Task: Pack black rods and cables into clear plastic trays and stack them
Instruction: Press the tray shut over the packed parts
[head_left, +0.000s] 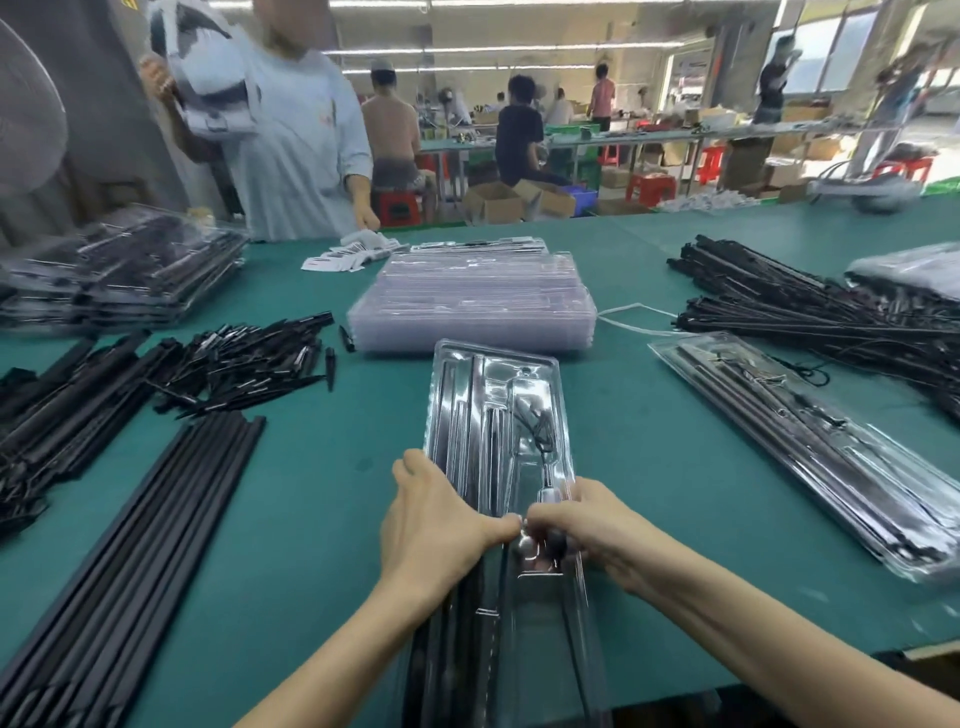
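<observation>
Tray (498, 415) lengthwise on table (322, 519) | both hands' fingers grasping its side edges | bare cloth flanks it

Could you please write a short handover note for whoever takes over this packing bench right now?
Left hand: grips the near part of the clear tray in front of you.
Right hand: pinches a small metal part into that tray.
Tray already holds rods and a cable; the rest is too blurred to tell.
Done: filled tray lies to the right; packed stack far left.
Left: loose rods at left, cable bundles at right, empty trays ahead.
</observation>
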